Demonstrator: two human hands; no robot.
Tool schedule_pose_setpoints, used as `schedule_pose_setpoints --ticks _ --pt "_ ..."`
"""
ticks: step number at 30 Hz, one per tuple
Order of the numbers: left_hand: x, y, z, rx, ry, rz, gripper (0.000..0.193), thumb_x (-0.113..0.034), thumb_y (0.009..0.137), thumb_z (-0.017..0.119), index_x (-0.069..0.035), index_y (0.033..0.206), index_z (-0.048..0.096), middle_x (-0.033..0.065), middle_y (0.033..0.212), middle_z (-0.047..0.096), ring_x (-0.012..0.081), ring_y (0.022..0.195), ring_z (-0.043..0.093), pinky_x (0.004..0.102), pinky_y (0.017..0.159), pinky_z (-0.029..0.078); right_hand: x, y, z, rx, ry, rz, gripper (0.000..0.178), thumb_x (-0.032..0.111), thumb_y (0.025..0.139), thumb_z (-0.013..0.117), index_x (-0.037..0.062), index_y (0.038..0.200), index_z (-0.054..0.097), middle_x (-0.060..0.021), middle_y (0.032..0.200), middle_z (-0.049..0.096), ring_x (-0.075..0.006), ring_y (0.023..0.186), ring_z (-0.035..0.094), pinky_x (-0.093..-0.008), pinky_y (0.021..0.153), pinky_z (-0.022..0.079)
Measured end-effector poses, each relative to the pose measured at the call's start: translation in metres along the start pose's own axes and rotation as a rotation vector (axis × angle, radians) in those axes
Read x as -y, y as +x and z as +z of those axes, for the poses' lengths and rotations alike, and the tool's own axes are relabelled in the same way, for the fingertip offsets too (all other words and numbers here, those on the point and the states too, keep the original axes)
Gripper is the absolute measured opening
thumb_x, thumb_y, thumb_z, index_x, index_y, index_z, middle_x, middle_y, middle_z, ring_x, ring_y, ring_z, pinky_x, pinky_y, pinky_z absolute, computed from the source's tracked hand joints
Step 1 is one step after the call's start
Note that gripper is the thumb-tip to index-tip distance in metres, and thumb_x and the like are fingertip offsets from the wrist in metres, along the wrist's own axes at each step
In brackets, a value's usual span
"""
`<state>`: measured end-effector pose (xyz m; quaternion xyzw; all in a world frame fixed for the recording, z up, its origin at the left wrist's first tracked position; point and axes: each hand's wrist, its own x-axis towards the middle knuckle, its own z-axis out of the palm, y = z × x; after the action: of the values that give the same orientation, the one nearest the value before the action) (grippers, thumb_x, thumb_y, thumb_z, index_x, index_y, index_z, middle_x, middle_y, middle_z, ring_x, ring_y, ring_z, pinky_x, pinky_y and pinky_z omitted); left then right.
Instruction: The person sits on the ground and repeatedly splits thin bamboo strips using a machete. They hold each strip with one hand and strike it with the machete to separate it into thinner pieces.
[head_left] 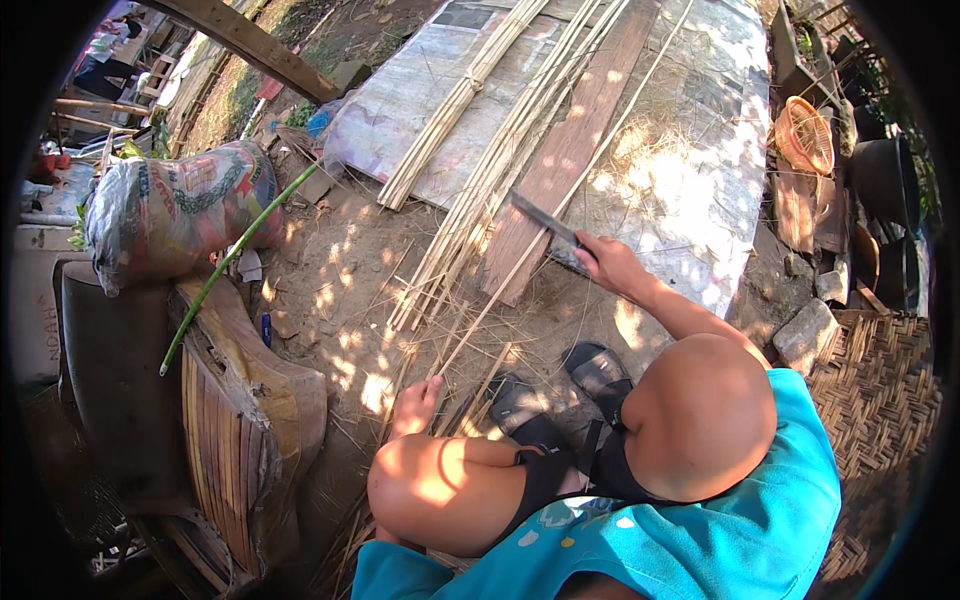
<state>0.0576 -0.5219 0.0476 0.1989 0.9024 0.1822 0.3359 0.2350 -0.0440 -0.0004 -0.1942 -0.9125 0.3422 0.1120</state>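
My left hand [414,407] is low in the picture, beside my left knee, its fingers closed around the near end of a long thin bamboo strip [480,321]. The strip runs up and away to the right over a brown wooden plank [572,150]. My right hand [608,262] grips the handle of a knife [545,219], whose dark blade points up and left across the strip above the plank. Whether the blade touches the strip, I cannot tell. Several loose pale bamboo strips [478,190] lie left of the plank, and farther left is a tied bundle of strips [440,120].
A pale sheet [700,190] with shavings on it lies under the strips. At left are a stuffed sack [190,200], a green stalk [235,245] and a weathered wooden block [270,390]. An orange basket [803,138], stones [806,335] and woven matting [870,430] are at right.
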Motion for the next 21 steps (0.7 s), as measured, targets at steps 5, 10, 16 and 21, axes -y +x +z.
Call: schedule_pose_setpoints --ticks 5,10,16,21 --pt "0.021 -0.025 -0.025 -0.109 0.070 -0.065 0.047 -0.046 0.105 0.057 -0.004 0.088 0.069 0.0244 0.075 0.066 0.0469 0.076 0.064 0.0498 0.067 0.049 -0.026 -0.011 -0.022 -0.018 -0.124 0.139 0.040 0.039 0.107 0.053 0.0155 0.139 0.055 -0.0281 0.094 0.066 -0.0490 0.080 0.068 -0.0561 0.073 0.055" --pt "0.026 0.004 -0.012 -0.189 0.363 0.486 0.036 -0.038 0.106 0.053 -0.004 0.104 0.066 0.0222 0.072 0.065 0.0455 0.070 0.065 0.0551 0.065 0.052 -0.024 0.011 -0.030 -0.013 -0.111 0.262 0.041 0.038 0.107 0.052 0.0122 0.138 0.054 -0.0291 0.100 0.068 -0.0495 0.083 0.069 -0.0568 0.073 0.056" --pt "-0.103 0.069 0.034 -0.121 0.302 0.292 0.040 -0.043 0.109 0.043 -0.005 0.108 0.058 0.0298 0.078 0.068 0.0528 0.077 0.067 0.0632 0.069 0.051 0.030 -0.029 0.009 0.098 -0.149 0.039 0.044 0.040 0.106 0.055 0.0136 0.141 0.057 -0.0256 0.094 0.067 -0.0468 0.077 0.067 -0.0527 0.072 0.056" --pt "-0.073 0.059 0.045 -0.017 0.099 0.252 0.052 -0.043 0.110 0.036 0.000 0.098 0.063 0.0333 0.094 0.068 0.0562 0.091 0.064 0.0605 0.079 0.050 -0.105 0.019 -0.110 -0.262 -0.273 0.560 0.031 0.032 0.106 0.054 0.0019 0.112 0.058 -0.0295 0.078 0.068 -0.0489 0.078 0.068 -0.0586 0.068 0.052"
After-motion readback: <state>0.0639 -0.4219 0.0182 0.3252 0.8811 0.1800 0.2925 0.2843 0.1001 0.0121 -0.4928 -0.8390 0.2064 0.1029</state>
